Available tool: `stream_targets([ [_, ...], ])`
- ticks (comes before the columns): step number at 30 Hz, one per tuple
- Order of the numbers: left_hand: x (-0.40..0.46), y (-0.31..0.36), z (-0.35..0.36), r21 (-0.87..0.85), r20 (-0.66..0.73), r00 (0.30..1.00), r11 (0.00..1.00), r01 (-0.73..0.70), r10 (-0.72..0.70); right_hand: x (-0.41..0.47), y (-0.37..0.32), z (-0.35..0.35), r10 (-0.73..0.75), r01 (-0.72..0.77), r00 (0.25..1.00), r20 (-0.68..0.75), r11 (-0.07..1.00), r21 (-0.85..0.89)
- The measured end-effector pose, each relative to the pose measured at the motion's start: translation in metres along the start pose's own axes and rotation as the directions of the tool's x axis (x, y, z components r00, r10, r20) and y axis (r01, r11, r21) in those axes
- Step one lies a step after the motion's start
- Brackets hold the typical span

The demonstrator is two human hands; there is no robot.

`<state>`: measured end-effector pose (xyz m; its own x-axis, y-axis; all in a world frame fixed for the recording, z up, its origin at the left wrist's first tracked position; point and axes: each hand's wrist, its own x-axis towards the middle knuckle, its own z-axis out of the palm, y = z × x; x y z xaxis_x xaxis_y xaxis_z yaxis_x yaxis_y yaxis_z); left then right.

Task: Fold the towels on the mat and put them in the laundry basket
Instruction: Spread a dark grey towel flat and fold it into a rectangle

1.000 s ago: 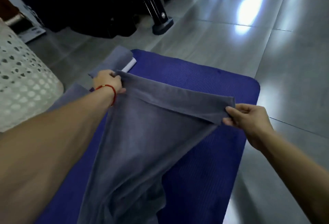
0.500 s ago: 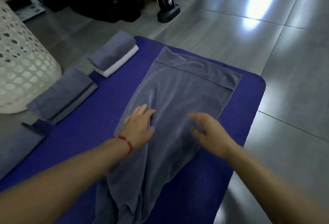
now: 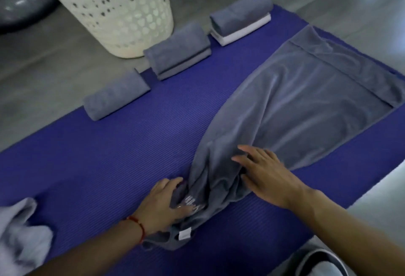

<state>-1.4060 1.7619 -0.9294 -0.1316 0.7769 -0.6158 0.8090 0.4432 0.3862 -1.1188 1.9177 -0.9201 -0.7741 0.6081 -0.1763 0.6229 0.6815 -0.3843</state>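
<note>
A grey towel lies lengthwise on the blue mat. Its far end is flat at the upper right and its near end is bunched in front of me. My left hand, with a red string at the wrist, grips the bunched near end, with cloth between thumb and fingers. My right hand rests flat on the towel just right of the bunch, fingers spread. The white perforated laundry basket stands on the floor beyond the mat's left edge.
Along the mat's left edge sit a folded grey towel, a second folded grey towel, and a grey one on a white one. A crumpled pale towel lies at the bottom left. Grey tiled floor surrounds the mat.
Both hands let go of the towel's far edge, which now lies flat on the mat. They moved back to the bunched near end. The view swung down and left.
</note>
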Motion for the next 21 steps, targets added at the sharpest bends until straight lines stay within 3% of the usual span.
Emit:
stream_targets([
  [4,-0.020,-0.020,-0.005,-0.135,0.021,0.998,0.989,0.054,-0.052,0.029,-0.035,0.001,-0.212,0.213,0.977,0.030,0.975,-0.059],
  [6,-0.035,-0.032,-0.015,-0.206,-0.034,0.997,0.977,0.059,-0.067,0.041,-0.054,0.007,-0.274,0.278,0.958,0.081,0.959,-0.051],
  [9,-0.056,-0.055,-0.031,-0.403,-0.169,0.966,0.908,0.115,-0.198,0.054,-0.079,0.018,-0.350,0.366,0.923,0.161,0.927,-0.082],
  [12,-0.067,-0.083,-0.044,-0.666,-0.315,0.877,0.743,0.068,-0.364,0.069,-0.103,0.021,-0.369,0.397,0.904,0.218,0.912,-0.102],
  [14,-0.069,-0.099,-0.051,-0.828,-0.304,0.813,0.560,0.033,-0.497,0.080,-0.121,0.020,-0.346,0.384,0.899,0.268,0.917,-0.106],
  [15,-0.071,-0.106,-0.049,-0.848,-0.292,0.785,0.528,0.053,-0.547,0.087,-0.129,0.020,-0.351,0.396,0.895,0.276,0.909,-0.128],
  [17,-0.079,-0.110,-0.031,-0.760,-0.264,0.774,0.619,0.201,-0.576,0.102,-0.146,0.024,-0.380,0.439,0.876,0.296,0.883,-0.167],
  [19,-0.101,-0.098,0.000,-0.590,-0.171,0.853,0.744,0.312,-0.493,0.121,-0.163,0.030,-0.388,0.469,0.855,0.344,0.862,-0.194],
  [21,-0.115,-0.082,0.033,-0.451,-0.070,0.931,0.844,0.290,-0.357,0.141,-0.181,0.040,-0.389,0.492,0.834,0.391,0.846,-0.207],
])
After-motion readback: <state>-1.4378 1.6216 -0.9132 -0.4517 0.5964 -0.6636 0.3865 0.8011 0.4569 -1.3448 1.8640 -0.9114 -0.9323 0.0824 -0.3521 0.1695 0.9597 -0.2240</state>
